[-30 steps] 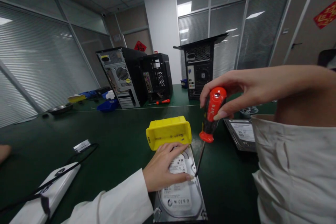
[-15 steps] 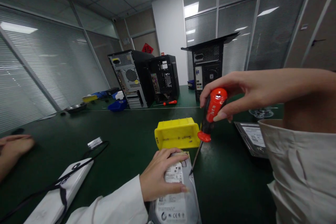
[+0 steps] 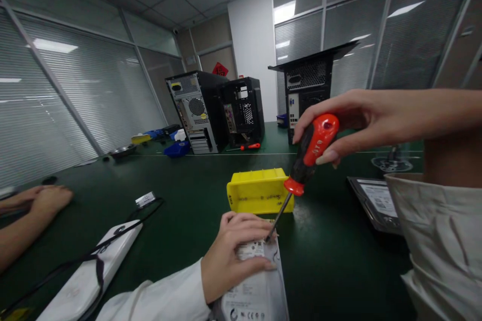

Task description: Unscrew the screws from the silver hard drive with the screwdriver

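A silver hard drive (image 3: 251, 301) with a white label lies on the green table in front of me. My left hand (image 3: 237, 251) rests across its upper part and grips it, fingers over the far end and thumb on the label. In my right hand (image 3: 339, 130) is a red and black screwdriver (image 3: 314, 148), held by its handle between thumb and fingers. The shaft slants down to the left, and its tip meets the drive's upper face beside my left fingertips. Whether a screw sits under the tip, I cannot tell. Right behind the drive stands a yellow bin (image 3: 259, 191).
Another hard drive (image 3: 376, 203) lies to the right, partly behind my sleeve. A white power strip (image 3: 94, 271) with a black cable is at left, near another person's hands (image 3: 50, 200). Computer cases (image 3: 201, 110) and a second screwdriver (image 3: 250, 146) stand or lie at the back.
The screwdriver tip has moved from the drive's right edge to a spot farther up and left, nearer my left fingertips. The screwdriver leans more now. My view has turned slightly left.
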Demonstrator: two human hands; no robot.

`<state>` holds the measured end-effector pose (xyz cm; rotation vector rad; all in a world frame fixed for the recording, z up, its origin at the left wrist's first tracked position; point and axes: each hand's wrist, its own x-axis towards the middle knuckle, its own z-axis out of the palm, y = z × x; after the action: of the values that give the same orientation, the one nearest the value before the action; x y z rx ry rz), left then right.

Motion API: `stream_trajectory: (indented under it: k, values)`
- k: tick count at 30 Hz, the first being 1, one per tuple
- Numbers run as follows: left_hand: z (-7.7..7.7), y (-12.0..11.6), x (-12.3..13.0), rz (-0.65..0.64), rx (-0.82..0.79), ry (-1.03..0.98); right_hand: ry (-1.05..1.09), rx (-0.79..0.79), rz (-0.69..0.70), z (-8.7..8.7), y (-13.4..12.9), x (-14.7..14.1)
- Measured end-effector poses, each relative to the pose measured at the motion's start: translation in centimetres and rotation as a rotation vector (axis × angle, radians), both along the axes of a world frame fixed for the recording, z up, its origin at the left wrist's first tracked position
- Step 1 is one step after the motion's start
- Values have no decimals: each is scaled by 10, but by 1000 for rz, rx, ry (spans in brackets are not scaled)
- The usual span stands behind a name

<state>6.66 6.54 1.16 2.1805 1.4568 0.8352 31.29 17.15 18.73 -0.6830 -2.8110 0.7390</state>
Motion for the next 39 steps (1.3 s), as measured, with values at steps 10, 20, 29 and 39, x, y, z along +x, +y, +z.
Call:
stream_trajectory:
  k: [10, 20, 29, 39]
  values:
    - [-9, 8, 4, 177, -84, -265, 1, -46, 65, 4, -10, -5]
    - [-14, 10, 4, 163, -161, -431, 27, -30, 135, 5, -4, -6]
    - [-10, 11, 8, 183, -120, -281, 8, -29, 171, 7, -7, -9]
    - [-7, 12, 8, 134, -136, -231, -150, -71, 120, 4, -4, -2]
